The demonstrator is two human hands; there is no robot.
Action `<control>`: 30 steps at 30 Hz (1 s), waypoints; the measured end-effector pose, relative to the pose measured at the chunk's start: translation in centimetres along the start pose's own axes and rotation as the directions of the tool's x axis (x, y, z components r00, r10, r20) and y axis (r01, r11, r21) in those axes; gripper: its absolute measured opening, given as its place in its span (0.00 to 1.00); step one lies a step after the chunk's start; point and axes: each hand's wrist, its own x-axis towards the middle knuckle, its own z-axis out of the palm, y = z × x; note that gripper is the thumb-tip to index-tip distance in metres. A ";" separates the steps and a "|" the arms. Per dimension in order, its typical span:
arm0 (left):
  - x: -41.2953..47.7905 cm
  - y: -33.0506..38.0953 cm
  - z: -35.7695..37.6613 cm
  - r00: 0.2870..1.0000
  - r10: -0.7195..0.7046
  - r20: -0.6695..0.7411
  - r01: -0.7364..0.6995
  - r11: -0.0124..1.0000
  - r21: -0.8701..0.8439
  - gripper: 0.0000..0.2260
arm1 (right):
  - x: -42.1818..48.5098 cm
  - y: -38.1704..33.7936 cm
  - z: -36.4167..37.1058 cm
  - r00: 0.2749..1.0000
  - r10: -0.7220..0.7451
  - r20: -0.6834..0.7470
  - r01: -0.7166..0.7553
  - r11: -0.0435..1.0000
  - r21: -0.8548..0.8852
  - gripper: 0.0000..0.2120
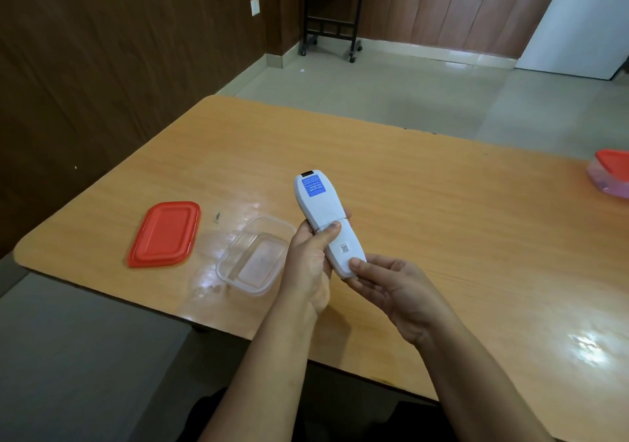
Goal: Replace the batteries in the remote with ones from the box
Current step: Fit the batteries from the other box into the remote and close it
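A white remote (320, 208) is held above the table, back side up, with a blue sticker near its far end. My left hand (311, 264) grips its middle, thumb resting at the seam of the battery cover. My right hand (391, 288) holds the near end, thumb pressed on the cover. The cover sits on the remote and no batteries show. A clear plastic box (235, 271) stands open on the table just left of my left hand and looks empty. Its red lid (165, 234) lies flat further left.
The wooden table (442, 203) has its left edge just beyond the red lid. A second red-lidded clear container (611, 176) sits at the far right edge. A black wheeled stand (328, 30) is on the floor behind the table.
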 end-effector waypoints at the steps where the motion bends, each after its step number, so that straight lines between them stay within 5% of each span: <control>1: 0.1 0.0 -0.1 1.000 -0.008 -0.001 0.008 1.000 -0.017 0.09 | 0.0 0.2 0.1 1.000 -0.022 -0.011 0.022 1.000 -0.009 0.10; 16: 0.6 -0.3 -0.2 0.998 -0.035 -0.060 0.035 0.999 0.000 0.12 | 0.2 1.3 1.1 0.984 -0.117 -0.137 0.100 0.987 -0.125 0.07; 21: 0.4 -0.1 0.0 0.999 -0.036 -0.031 0.037 0.999 0.039 0.08 | 0.1 0.6 0.4 0.989 -0.090 -0.116 0.049 0.947 -0.316 0.12; 25: 0.1 0.2 0.5 0.988 -0.149 -0.038 0.151 0.986 0.064 0.16 | -0.5 0.4 0.1 0.963 -0.261 -0.067 0.141 0.698 -0.702 0.22; 30: 0.0 0.0 0.7 0.972 -0.233 0.022 0.225 0.955 0.194 0.27 | 0.1 1.0 0.0 0.897 -0.440 -0.022 0.172 0.397 -0.901 0.26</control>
